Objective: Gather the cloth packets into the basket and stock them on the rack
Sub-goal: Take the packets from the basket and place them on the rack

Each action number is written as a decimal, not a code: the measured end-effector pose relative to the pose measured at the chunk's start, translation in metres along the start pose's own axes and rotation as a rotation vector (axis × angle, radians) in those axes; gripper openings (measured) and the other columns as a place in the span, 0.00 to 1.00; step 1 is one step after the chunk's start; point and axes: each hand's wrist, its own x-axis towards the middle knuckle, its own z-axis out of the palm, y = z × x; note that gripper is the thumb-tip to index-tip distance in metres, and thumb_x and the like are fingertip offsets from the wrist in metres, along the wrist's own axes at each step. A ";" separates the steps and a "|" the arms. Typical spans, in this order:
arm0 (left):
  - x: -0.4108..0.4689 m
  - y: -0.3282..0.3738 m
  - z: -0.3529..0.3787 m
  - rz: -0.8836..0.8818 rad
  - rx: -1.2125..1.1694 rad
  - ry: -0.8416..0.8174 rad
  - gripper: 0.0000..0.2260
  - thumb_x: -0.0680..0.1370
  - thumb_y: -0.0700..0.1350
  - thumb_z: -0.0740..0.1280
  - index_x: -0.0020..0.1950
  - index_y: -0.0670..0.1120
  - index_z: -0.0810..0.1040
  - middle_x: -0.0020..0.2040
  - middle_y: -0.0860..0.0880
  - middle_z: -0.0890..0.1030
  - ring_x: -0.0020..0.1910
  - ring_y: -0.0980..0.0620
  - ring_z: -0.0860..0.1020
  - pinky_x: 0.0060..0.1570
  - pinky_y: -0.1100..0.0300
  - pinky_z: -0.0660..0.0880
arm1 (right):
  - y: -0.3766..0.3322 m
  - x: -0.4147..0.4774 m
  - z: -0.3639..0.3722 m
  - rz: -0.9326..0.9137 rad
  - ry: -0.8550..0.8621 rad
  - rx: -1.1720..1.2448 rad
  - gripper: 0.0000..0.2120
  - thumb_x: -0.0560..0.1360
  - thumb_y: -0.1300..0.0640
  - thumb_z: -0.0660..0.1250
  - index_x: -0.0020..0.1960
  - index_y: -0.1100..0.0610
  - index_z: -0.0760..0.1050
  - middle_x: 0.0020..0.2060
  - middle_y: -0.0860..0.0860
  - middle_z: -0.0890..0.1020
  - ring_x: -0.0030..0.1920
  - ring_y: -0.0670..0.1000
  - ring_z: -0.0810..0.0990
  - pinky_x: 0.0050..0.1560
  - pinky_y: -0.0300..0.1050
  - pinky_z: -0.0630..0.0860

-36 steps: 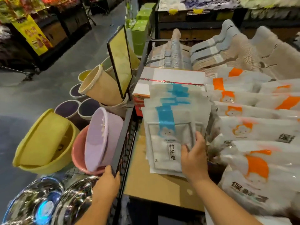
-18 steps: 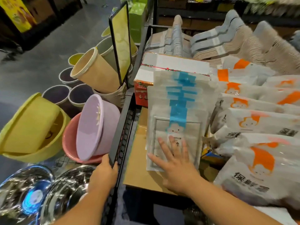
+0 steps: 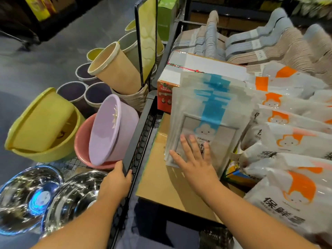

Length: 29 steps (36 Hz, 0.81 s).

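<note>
The right hand (image 3: pixel 194 164) lay flat, fingers straight and spread, pressing the front of the cloth packets (image 3: pixel 212 108) (blue-striped) — a stack resting on the cardboard sheet (image 3: pixel 161 180). The left hand (image 3: pixel 115 184) curled round the black rack rail (image 3: pixel 142 126) — gripping it

Cloth packets (image 3: pixel 206 112) lie stacked on the rack (image 3: pixel 142 126), basins (image 3: pixel 111 128) to its left

Store aisle. Black-framed yellow sign panel (image 3: pixel 147 38) upright. Left of panel: grey glossy floor (image 3: pixel 53 58), faint reflections. Far left of panel: dark display stand (image 3: pixel 18 22), yellow poster (image 3: pixel 38 8). Right of panel, behind: dark shelving (image 3: pixel 224 11). Light subdued.
</note>
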 end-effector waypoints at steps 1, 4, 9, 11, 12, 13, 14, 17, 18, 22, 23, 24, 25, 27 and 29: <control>0.000 0.000 0.000 -0.003 0.001 0.000 0.14 0.83 0.53 0.60 0.63 0.47 0.63 0.40 0.49 0.73 0.40 0.43 0.73 0.40 0.53 0.70 | 0.000 -0.002 -0.002 -0.022 0.001 0.000 0.52 0.62 0.62 0.78 0.80 0.45 0.59 0.81 0.60 0.40 0.80 0.65 0.39 0.74 0.73 0.39; 0.000 0.000 0.000 0.013 -0.014 0.015 0.11 0.82 0.53 0.60 0.56 0.48 0.63 0.38 0.49 0.74 0.40 0.42 0.76 0.41 0.50 0.75 | 0.002 -0.010 -0.018 -0.087 -0.129 0.015 0.45 0.76 0.66 0.63 0.82 0.44 0.41 0.73 0.57 0.20 0.73 0.63 0.20 0.71 0.70 0.27; -0.010 -0.007 0.000 -0.020 -0.073 0.013 0.13 0.81 0.58 0.61 0.48 0.50 0.63 0.44 0.45 0.78 0.43 0.40 0.76 0.45 0.47 0.76 | 0.001 -0.032 -0.049 -0.057 -0.174 0.122 0.38 0.78 0.63 0.61 0.80 0.43 0.46 0.76 0.55 0.25 0.76 0.61 0.25 0.73 0.67 0.32; -0.021 -0.010 -0.001 -0.022 -0.071 0.014 0.13 0.81 0.58 0.59 0.50 0.50 0.64 0.50 0.42 0.80 0.47 0.38 0.78 0.46 0.47 0.75 | 0.001 -0.042 -0.056 -0.056 -0.193 0.156 0.34 0.79 0.59 0.61 0.79 0.42 0.50 0.78 0.54 0.29 0.78 0.61 0.29 0.75 0.67 0.34; -0.030 -0.013 0.000 -0.024 -0.068 0.016 0.13 0.82 0.58 0.58 0.53 0.49 0.65 0.53 0.41 0.80 0.50 0.37 0.78 0.46 0.48 0.73 | 0.001 -0.047 -0.060 -0.051 -0.206 0.169 0.32 0.80 0.57 0.61 0.78 0.42 0.52 0.79 0.54 0.32 0.79 0.61 0.32 0.76 0.66 0.36; -0.040 -0.017 0.000 -0.026 -0.069 0.021 0.14 0.83 0.58 0.57 0.58 0.49 0.65 0.57 0.40 0.79 0.53 0.36 0.78 0.46 0.49 0.72 | 0.001 -0.051 -0.064 -0.044 -0.213 0.179 0.30 0.80 0.54 0.61 0.78 0.42 0.53 0.80 0.55 0.34 0.80 0.61 0.34 0.77 0.66 0.39; -0.052 -0.021 0.001 -0.032 -0.065 0.027 0.15 0.83 0.58 0.57 0.62 0.48 0.65 0.59 0.40 0.79 0.55 0.36 0.78 0.46 0.49 0.71 | 0.000 -0.054 -0.067 -0.032 -0.216 0.190 0.28 0.81 0.53 0.61 0.78 0.43 0.55 0.81 0.55 0.37 0.80 0.61 0.36 0.78 0.65 0.42; -0.091 -0.044 0.005 -0.067 -0.040 0.040 0.16 0.82 0.60 0.56 0.61 0.50 0.67 0.57 0.43 0.80 0.53 0.37 0.79 0.50 0.47 0.75 | -0.008 -0.064 -0.075 0.017 -0.267 0.237 0.30 0.81 0.51 0.61 0.79 0.46 0.54 0.81 0.56 0.42 0.80 0.62 0.41 0.78 0.63 0.47; -0.105 -0.053 0.006 -0.086 -0.029 0.042 0.15 0.82 0.60 0.56 0.59 0.50 0.67 0.55 0.44 0.80 0.52 0.38 0.79 0.51 0.46 0.76 | -0.013 -0.066 -0.077 0.020 -0.287 0.247 0.30 0.81 0.50 0.61 0.80 0.47 0.53 0.81 0.57 0.43 0.81 0.62 0.41 0.78 0.62 0.48; -0.160 -0.091 0.013 -0.154 0.022 0.009 0.19 0.82 0.61 0.56 0.65 0.50 0.65 0.58 0.45 0.78 0.54 0.38 0.78 0.48 0.48 0.73 | -0.043 -0.075 -0.078 -0.048 -0.298 0.241 0.28 0.81 0.49 0.60 0.79 0.50 0.55 0.81 0.57 0.47 0.80 0.62 0.46 0.79 0.61 0.52; -0.174 -0.103 0.015 -0.171 0.032 0.001 0.20 0.82 0.62 0.55 0.66 0.50 0.64 0.60 0.44 0.77 0.55 0.38 0.78 0.47 0.49 0.73 | -0.053 -0.078 -0.080 -0.079 -0.303 0.233 0.28 0.82 0.49 0.59 0.79 0.50 0.55 0.81 0.57 0.48 0.80 0.61 0.47 0.78 0.60 0.54; -0.190 -0.115 0.017 -0.187 0.048 -0.005 0.22 0.82 0.63 0.55 0.68 0.50 0.63 0.61 0.44 0.76 0.56 0.39 0.78 0.48 0.48 0.74 | -0.064 -0.082 -0.081 -0.115 -0.308 0.223 0.29 0.81 0.48 0.59 0.79 0.50 0.55 0.81 0.57 0.48 0.80 0.61 0.48 0.78 0.60 0.55; -0.205 -0.128 0.018 -0.200 0.065 -0.013 0.23 0.81 0.65 0.54 0.69 0.50 0.63 0.62 0.44 0.75 0.56 0.39 0.78 0.50 0.47 0.75 | -0.075 -0.085 -0.084 -0.152 -0.311 0.211 0.30 0.81 0.47 0.60 0.79 0.50 0.54 0.81 0.58 0.48 0.80 0.61 0.49 0.78 0.59 0.56; -0.240 -0.153 0.019 -0.230 0.090 -0.018 0.24 0.80 0.67 0.54 0.68 0.52 0.65 0.62 0.47 0.74 0.59 0.42 0.76 0.53 0.46 0.76 | -0.099 -0.095 -0.090 -0.223 -0.305 0.187 0.31 0.81 0.45 0.60 0.79 0.51 0.54 0.81 0.58 0.49 0.79 0.61 0.52 0.77 0.57 0.58; -0.276 -0.178 0.022 -0.263 0.097 0.003 0.26 0.79 0.69 0.53 0.68 0.53 0.67 0.63 0.49 0.73 0.61 0.44 0.74 0.54 0.46 0.75 | -0.126 -0.107 -0.096 -0.297 -0.272 0.164 0.30 0.81 0.44 0.60 0.79 0.52 0.56 0.80 0.58 0.52 0.76 0.61 0.57 0.74 0.55 0.61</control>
